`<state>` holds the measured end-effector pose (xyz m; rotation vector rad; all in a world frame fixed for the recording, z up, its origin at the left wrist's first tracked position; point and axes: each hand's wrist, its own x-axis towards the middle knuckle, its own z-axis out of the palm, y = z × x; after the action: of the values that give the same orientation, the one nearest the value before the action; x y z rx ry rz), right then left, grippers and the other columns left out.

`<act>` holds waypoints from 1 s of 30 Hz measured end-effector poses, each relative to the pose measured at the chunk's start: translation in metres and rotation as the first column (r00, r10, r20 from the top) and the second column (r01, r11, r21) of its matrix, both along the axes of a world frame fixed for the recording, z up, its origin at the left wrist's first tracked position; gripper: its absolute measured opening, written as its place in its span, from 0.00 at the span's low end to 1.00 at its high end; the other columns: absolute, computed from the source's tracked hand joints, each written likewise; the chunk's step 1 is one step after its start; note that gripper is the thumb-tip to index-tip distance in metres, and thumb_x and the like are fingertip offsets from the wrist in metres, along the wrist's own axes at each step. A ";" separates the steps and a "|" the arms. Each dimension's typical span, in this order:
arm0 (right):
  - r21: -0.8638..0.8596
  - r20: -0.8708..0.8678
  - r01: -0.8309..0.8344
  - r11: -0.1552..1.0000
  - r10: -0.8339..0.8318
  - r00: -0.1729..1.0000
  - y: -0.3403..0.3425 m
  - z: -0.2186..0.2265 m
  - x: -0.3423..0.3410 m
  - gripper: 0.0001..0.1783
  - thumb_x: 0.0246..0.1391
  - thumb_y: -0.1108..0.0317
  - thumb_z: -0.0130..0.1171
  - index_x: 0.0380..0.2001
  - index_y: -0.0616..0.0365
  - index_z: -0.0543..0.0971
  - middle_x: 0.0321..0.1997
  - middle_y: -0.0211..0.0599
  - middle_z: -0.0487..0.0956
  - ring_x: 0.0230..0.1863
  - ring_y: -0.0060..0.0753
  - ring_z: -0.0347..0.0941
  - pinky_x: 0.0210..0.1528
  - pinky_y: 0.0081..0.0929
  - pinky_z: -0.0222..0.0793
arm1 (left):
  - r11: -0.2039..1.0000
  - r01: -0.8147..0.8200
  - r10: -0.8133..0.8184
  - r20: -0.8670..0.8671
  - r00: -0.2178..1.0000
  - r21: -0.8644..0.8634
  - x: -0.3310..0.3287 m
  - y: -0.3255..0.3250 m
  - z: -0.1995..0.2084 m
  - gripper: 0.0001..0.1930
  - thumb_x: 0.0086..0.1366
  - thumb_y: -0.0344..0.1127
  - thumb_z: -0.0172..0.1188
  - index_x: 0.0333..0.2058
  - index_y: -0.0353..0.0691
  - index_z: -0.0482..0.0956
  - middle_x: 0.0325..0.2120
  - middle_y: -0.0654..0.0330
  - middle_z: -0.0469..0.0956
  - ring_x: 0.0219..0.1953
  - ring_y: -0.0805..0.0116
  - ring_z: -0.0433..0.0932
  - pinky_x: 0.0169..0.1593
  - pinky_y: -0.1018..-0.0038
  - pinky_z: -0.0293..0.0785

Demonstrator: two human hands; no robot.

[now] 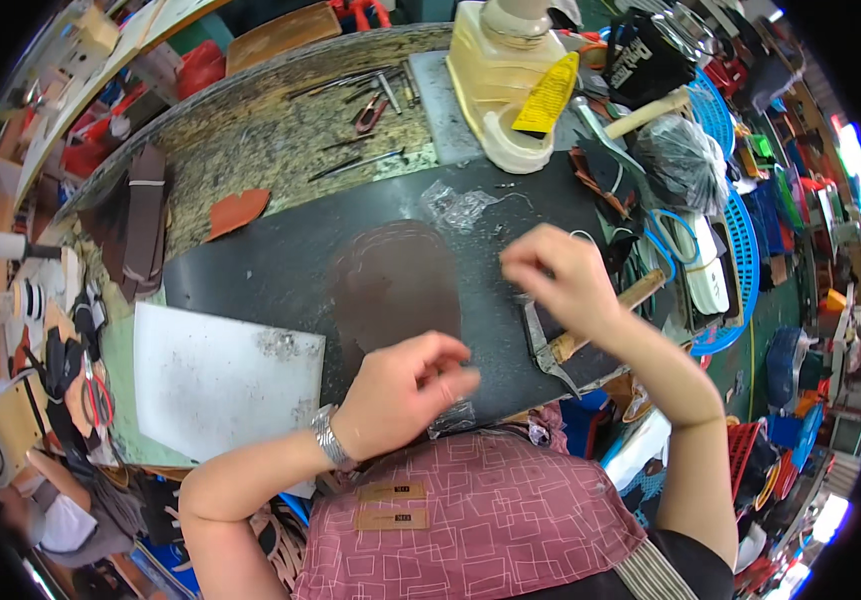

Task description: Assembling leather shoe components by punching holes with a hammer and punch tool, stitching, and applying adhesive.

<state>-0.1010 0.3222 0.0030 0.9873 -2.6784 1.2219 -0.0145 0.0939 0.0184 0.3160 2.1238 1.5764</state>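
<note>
A brown leather piece (400,285) with a rounded far end lies flat on the black work mat (260,270). My left hand (400,390), a metal watch on its wrist, hovers over the leather's near edge. Its fingers are curved, thumb and forefinger apart, and nothing shows between them. Farther right, my right hand (560,270) is raised over the mat with thumb and fingers drawn together; whatever they may hold is too small or hidden. Beneath my right wrist lies a wooden-handled hammer (570,345), partly covered by the forearm. Crumpled clear plastic (455,205) rests just past the leather.
A white board (225,375) lies at left. At the back stands a yellowish plastic container (500,75). Thin hand tools (355,165) and an orange-brown leather scrap (238,212) lie on the worn bench. Blue-handled scissors (675,235) and blue baskets (745,260) are at right.
</note>
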 end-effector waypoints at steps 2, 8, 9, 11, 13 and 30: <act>-0.070 -0.142 -0.085 0.994 0.074 0.987 -0.016 0.011 0.034 0.11 0.40 0.77 0.63 0.30 0.59 0.77 0.28 0.38 0.76 0.28 0.39 0.74 0.29 0.30 0.71 | 0.919 -0.263 0.161 0.330 0.930 0.294 0.000 0.000 0.002 0.09 0.66 0.35 0.53 0.39 0.36 0.73 0.26 0.65 0.75 0.27 0.82 0.71 0.28 0.83 0.68; -0.307 0.202 -0.013 0.952 0.078 0.976 -0.052 0.019 0.082 0.14 0.37 0.80 0.66 0.30 0.60 0.76 0.29 0.37 0.75 0.26 0.34 0.74 0.28 0.25 0.71 | 0.975 -0.200 0.219 -0.247 0.944 0.101 0.020 -0.007 0.002 0.04 0.62 0.32 0.57 0.31 0.37 0.74 0.22 0.63 0.77 0.22 0.80 0.73 0.25 0.81 0.69; -0.349 0.368 0.049 0.936 0.089 0.926 -0.054 0.020 0.084 0.13 0.37 0.80 0.66 0.30 0.60 0.76 0.30 0.37 0.75 0.26 0.34 0.74 0.28 0.24 0.71 | 0.982 -0.187 0.182 -0.403 0.897 0.028 0.024 -0.010 0.002 0.04 0.61 0.31 0.58 0.30 0.38 0.75 0.22 0.63 0.78 0.22 0.79 0.74 0.25 0.81 0.69; -0.332 0.322 -0.047 0.942 0.160 0.933 -0.057 0.022 0.084 0.12 0.38 0.79 0.66 0.29 0.59 0.76 0.31 0.36 0.74 0.28 0.33 0.74 0.29 0.25 0.70 | 0.980 -0.190 0.200 -0.301 0.933 0.060 0.032 -0.016 0.004 0.04 0.58 0.29 0.61 0.29 0.37 0.75 0.22 0.61 0.77 0.23 0.77 0.76 0.25 0.79 0.71; -0.327 0.217 -0.145 0.934 0.224 0.950 -0.059 0.024 0.084 0.12 0.38 0.78 0.66 0.29 0.58 0.77 0.31 0.36 0.73 0.29 0.33 0.73 0.28 0.25 0.70 | 0.971 -0.201 0.214 -0.091 0.973 0.131 0.040 -0.024 0.007 0.04 0.57 0.29 0.62 0.29 0.36 0.76 0.22 0.61 0.77 0.22 0.78 0.76 0.24 0.79 0.70; -0.438 0.101 -0.495 0.751 0.588 0.803 -0.066 0.028 0.072 0.13 0.36 0.73 0.69 0.28 0.55 0.76 0.28 0.31 0.71 0.26 0.33 0.70 0.23 0.26 0.66 | 0.797 -0.120 -0.145 0.381 0.913 0.592 0.047 -0.038 0.000 0.04 0.60 0.27 0.59 0.30 0.33 0.79 0.23 0.62 0.77 0.22 0.78 0.76 0.25 0.83 0.72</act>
<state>-0.0289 0.2565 0.0310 1.7115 -2.1766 1.9957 0.0323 0.0558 0.0186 0.1750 1.2526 2.0773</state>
